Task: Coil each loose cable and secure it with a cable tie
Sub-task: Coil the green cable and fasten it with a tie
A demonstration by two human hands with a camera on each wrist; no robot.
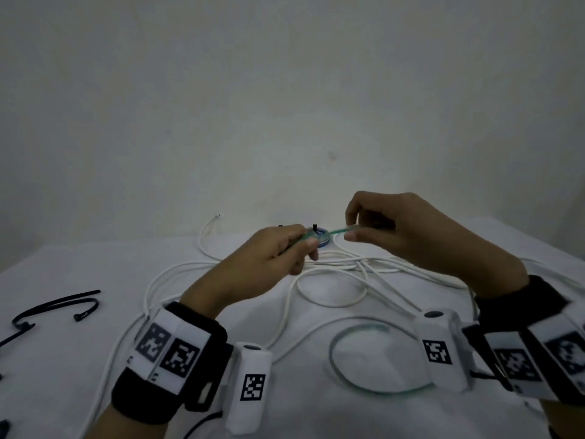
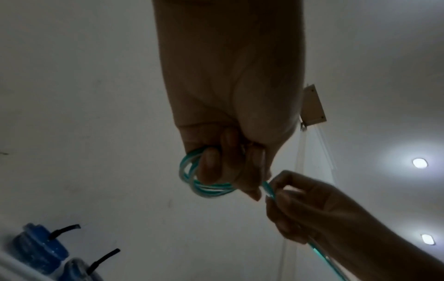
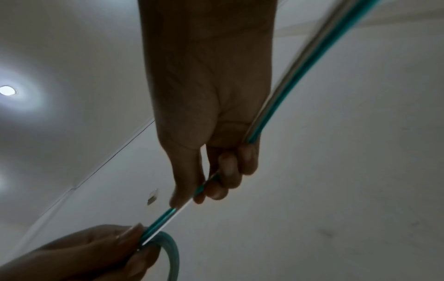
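Note:
A thin green-and-clear cable (image 1: 340, 231) runs taut between my two hands above the table. My left hand (image 1: 289, 248) grips a small coil of it (image 2: 199, 180), wound in a few loops round the fingers. My right hand (image 1: 357, 229) pinches the same cable (image 3: 182, 207) between thumb and fingers a short way to the right. The cable's loose remainder lies in a wide loop (image 1: 364, 359) on the table near me, under my right wrist. Black cable ties (image 1: 57, 307) lie at the table's left.
A long white cable (image 1: 332, 280) sprawls in tangled loops over the white table (image 1: 79, 359). Blue round spools with black stubs (image 1: 319, 237) stand by the far wall behind my hands. A thin black cord (image 1: 202, 421) lies near the front edge.

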